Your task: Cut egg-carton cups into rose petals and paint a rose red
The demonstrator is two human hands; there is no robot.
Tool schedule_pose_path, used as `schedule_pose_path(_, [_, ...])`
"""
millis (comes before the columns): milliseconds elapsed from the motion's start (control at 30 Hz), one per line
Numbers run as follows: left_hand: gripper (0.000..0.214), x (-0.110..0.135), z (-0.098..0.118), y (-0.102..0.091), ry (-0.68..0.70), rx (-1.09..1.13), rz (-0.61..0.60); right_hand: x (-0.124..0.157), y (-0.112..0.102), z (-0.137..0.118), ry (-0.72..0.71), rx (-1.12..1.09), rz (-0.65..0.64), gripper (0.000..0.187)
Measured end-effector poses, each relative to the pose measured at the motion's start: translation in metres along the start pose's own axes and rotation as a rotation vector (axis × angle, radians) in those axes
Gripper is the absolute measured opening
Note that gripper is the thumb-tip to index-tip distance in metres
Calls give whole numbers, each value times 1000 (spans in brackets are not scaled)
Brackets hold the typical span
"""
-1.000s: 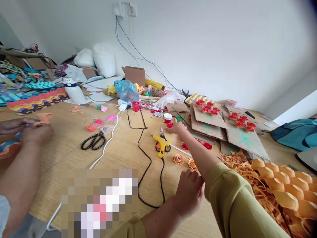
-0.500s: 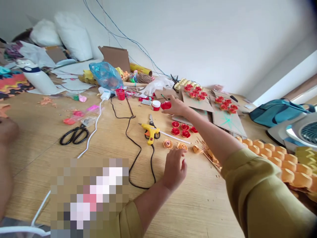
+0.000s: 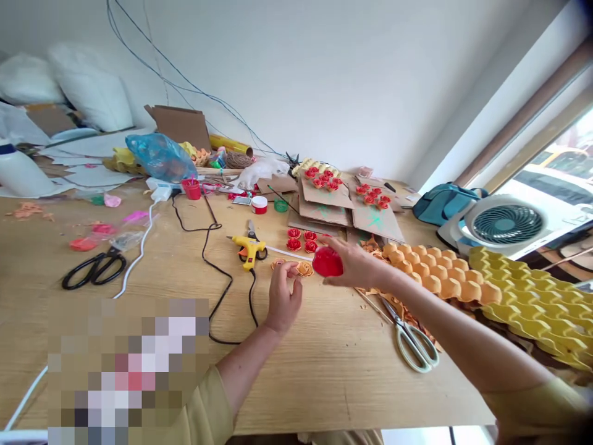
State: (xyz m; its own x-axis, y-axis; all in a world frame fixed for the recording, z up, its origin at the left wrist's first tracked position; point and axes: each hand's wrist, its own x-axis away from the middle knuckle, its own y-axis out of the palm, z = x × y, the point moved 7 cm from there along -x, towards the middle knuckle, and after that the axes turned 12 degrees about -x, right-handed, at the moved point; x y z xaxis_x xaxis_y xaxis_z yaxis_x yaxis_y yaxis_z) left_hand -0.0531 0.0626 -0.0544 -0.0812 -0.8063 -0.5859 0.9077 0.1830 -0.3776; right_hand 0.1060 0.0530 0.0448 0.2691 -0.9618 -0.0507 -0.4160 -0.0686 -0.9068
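Note:
My right hand (image 3: pixel 354 264) is closed around a small red round pot (image 3: pixel 327 261), held just above the wooden table (image 3: pixel 324 364). My left hand (image 3: pixel 283 295) rests on the table with its fingertips pinching an orange paper rose (image 3: pixel 279 264); a second orange rose (image 3: pixel 304 269) lies beside it. Three red paper roses (image 3: pixel 302 238) sit just beyond. A yellow glue gun (image 3: pixel 249 250) with a black cord lies to the left of my left hand.
Orange and yellow egg trays (image 3: pixel 519 293) fill the right side, with pale-handled scissors (image 3: pixel 410 337) in front. Black scissors (image 3: pixel 92 271) lie at left. Cardboard sheets with red roses (image 3: pixel 345 198), a white-and-red jar (image 3: pixel 259 204), a blue bag (image 3: pixel 155 156), a fan (image 3: pixel 503 224) stand farther back.
My right hand has drawn back from the far jar area toward me, carrying the red pot. My left hand has moved up to the orange roses. The view has swung right.

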Motion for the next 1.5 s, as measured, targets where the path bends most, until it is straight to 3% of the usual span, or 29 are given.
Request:
schedule_pose_path(133, [22,-3,0,-1,13,-29,7,35,34,6,3,-36,-45,102])
schedule_pose_path(300, [21,-4,-2,1,37,-50,7,47,58,13,-52,-52,-27,104])
schedule_pose_path(533, [21,-4,0,5,64,-52,-36,48,62,14,-113,-58,-2,98])
schedule_pose_path(667, [21,-5,1,4,58,-55,-54,69,52,10,-163,-58,159,87])
schedule_pose_path(733, [21,-5,1,4,51,-55,-58,91,40,25,-53,-38,306,65])
schedule_pose_path(800, [21,-4,0,5,45,-55,-67,123,26,56,213,27,458,30])
schedule_pose_path(833, [21,-4,0,5,45,-56,-73,140,21,74,375,83,487,22])
schedule_pose_path(933, [20,-4,-1,8,55,-60,-90,189,15,121,816,250,420,23])
schedule_pose_path(1000, [20,-4,-1,9,61,-61,-98,205,15,138,928,263,387,28])
schedule_pose_path(1233, [21,-4,3,9,80,-75,-105,210,24,162,1078,181,265,40])
schedule_pose_path(1500, [19,-2,5,10,98,-52,-126,231,9,164,1081,135,178,32])
